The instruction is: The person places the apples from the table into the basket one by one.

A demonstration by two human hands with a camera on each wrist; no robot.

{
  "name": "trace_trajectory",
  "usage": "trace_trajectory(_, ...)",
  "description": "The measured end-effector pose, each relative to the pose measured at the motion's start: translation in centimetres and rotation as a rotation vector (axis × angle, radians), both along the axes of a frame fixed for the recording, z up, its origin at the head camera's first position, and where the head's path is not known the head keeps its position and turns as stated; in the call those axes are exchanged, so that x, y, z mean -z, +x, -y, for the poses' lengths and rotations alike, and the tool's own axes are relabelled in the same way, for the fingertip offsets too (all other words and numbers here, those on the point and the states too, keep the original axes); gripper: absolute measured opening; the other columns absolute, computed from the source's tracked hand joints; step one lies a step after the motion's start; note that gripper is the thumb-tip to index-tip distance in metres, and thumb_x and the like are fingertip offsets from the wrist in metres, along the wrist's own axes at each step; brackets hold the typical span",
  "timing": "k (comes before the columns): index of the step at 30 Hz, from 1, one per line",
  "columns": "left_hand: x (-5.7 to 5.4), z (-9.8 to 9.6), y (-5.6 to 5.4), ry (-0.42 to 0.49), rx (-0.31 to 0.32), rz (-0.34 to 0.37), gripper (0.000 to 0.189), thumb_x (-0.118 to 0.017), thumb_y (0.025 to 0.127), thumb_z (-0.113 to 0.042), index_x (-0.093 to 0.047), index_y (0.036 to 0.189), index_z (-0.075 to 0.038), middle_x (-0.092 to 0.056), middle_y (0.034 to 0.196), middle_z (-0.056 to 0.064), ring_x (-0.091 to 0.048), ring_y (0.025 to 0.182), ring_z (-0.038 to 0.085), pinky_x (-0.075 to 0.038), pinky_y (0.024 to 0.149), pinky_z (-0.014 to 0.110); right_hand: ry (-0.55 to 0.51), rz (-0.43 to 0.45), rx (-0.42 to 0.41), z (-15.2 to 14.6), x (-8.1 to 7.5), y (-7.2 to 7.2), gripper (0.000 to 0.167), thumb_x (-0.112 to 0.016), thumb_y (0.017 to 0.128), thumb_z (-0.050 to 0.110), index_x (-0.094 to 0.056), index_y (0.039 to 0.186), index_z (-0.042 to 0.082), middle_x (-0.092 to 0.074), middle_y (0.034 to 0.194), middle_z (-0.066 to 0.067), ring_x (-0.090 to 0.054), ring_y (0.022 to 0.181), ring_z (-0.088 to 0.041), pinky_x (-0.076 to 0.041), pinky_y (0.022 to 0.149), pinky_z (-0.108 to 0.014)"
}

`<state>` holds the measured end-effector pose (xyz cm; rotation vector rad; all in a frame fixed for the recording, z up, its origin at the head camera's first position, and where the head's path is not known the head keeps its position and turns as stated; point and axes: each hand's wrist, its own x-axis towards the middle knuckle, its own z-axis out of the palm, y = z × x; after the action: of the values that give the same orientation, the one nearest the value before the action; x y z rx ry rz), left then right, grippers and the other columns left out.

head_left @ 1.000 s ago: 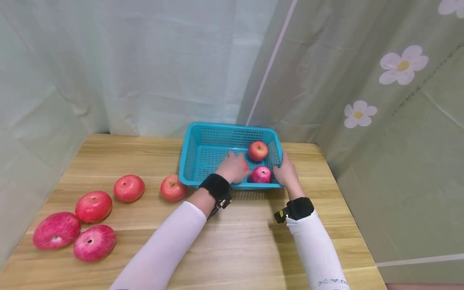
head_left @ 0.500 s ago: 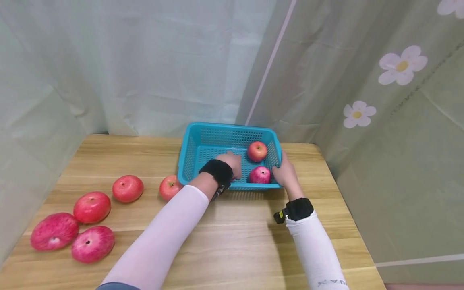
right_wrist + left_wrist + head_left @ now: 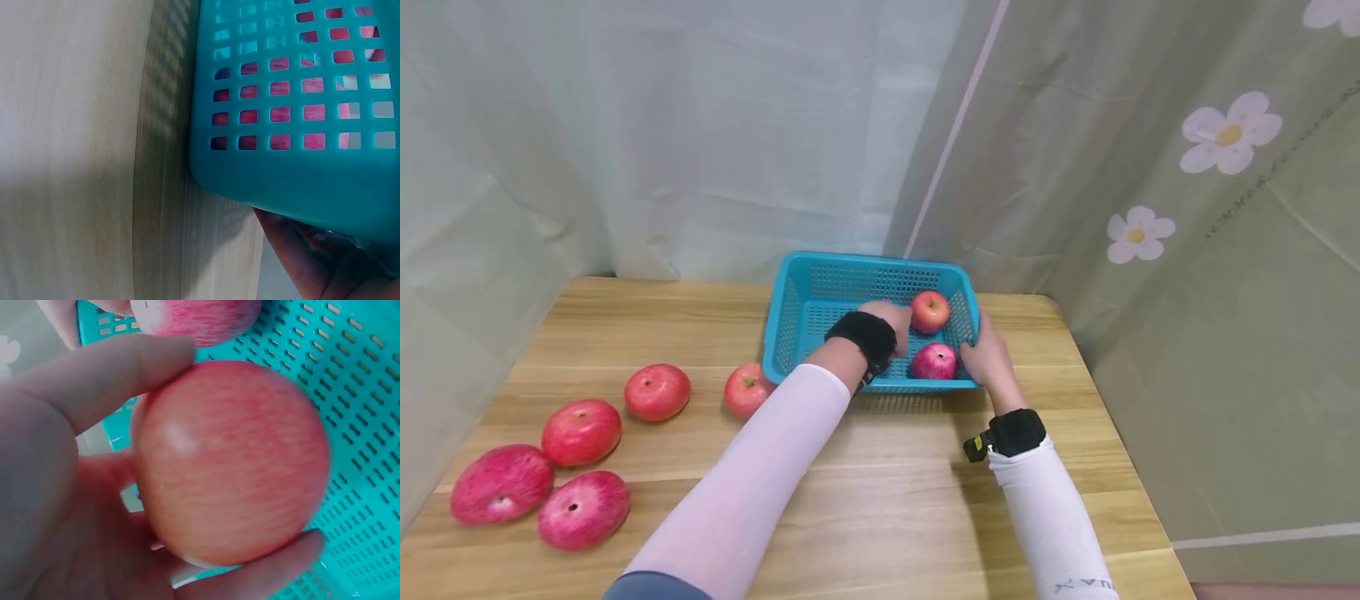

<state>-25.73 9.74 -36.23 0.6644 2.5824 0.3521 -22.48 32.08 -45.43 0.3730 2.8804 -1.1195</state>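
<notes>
Inside the blue plastic basket, my left hand holds an apple, mostly hidden under the hand in the head view. In the left wrist view, the thumb and fingers wrap round its sides. Two more apples lie at the basket's right end: a yellowish-red apple towards the back and a dark pink apple in front. My right hand grips the basket's right end, thumb at the rim. In the right wrist view, its fingers reach beneath the basket's corner.
Just outside the basket's front left corner sits an apple, partly behind the left forearm. Farther left on the wooden table are a red apple, another red apple and two dark pink apples. A curtain hangs behind.
My left hand has turned at the wrist and shifted slightly right and back within the basket, keeping the apple. My right hand keeps its grip on the basket's end.
</notes>
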Motion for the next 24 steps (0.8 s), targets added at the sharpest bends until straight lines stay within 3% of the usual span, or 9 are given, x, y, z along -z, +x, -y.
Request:
trace_trajectory(2,-0.1,-0.4,-0.1,-0.001,0.012,-0.028,0.061,-0.075,0.092,-0.013,-0.055,0.150,-0.007,-0.060,0.143,0.022,-0.060,0.122,0.034,-0.055,0.098,0.042,0.000,-0.002,-0.002,0.1,0.1,0.0,0.074,-0.054,0.106,0.012,-0.016,0.170,0.005,-0.043,0.160,-0.029,-0.046,0.144,-0.049,-0.039,0.116,-0.066)
trace_trajectory(4,0.1,-0.8,-0.3,-0.011,0.014,-0.037,0.060,-0.076,0.093,-0.015,-0.056,0.149,-0.006,-0.053,0.150,0.024,-0.057,0.125,0.035,-0.054,0.101,0.044,0.002,-0.003,-0.004,0.1,0.2,0.0,0.075,-0.055,0.106,0.012,-0.017,0.169,0.005,-0.043,0.160,-0.028,-0.046,0.144,-0.048,-0.039,0.116,-0.065)
trace_trajectory(7,0.5,-1.1,-0.5,-0.020,0.013,-0.050,0.051,-0.077,0.092,-0.017,-0.061,0.139,-0.005,-0.055,0.146,0.023,-0.059,0.120,0.035,-0.055,0.099,0.045,0.002,-0.008,-0.011,0.2,0.3,0.0,0.075,-0.055,0.105,0.012,-0.017,0.170,0.004,-0.043,0.160,-0.029,-0.046,0.144,-0.049,-0.039,0.116,-0.065)
trace_trajectory(14,1.4,-1.4,-0.6,-0.043,0.038,-0.056,0.077,-0.075,0.093,-0.019,-0.043,0.162,-0.011,-0.045,0.157,0.027,-0.051,0.140,0.040,-0.049,0.111,0.049,0.010,-0.009,-0.011,0.3,0.3,0.2,0.075,-0.054,0.105,0.010,-0.016,0.169,0.003,-0.044,0.159,-0.030,-0.047,0.143,-0.049,-0.039,0.116,-0.065)
trace_trajectory(20,1.5,-1.6,-0.4,-0.017,0.045,-0.051,0.084,-0.078,0.094,-0.020,-0.037,0.167,-0.015,-0.039,0.163,0.028,-0.046,0.147,0.043,-0.047,0.114,0.051,0.014,-0.020,-0.001,0.1,0.2,0.4,0.075,-0.055,0.104,0.010,-0.017,0.169,0.003,-0.045,0.158,-0.030,-0.048,0.143,-0.048,-0.039,0.117,-0.064)
trace_trajectory(24,1.7,-1.7,-0.4,0.007,0.042,-0.061,0.079,-0.080,0.094,-0.023,-0.042,0.164,-0.016,-0.044,0.158,0.027,-0.053,0.138,0.041,-0.050,0.110,0.051,0.021,-0.019,0.004,-0.1,0.1,0.5,0.075,-0.055,0.104,0.010,-0.017,0.169,0.003,-0.045,0.158,-0.031,-0.048,0.142,-0.049,-0.039,0.116,-0.064)
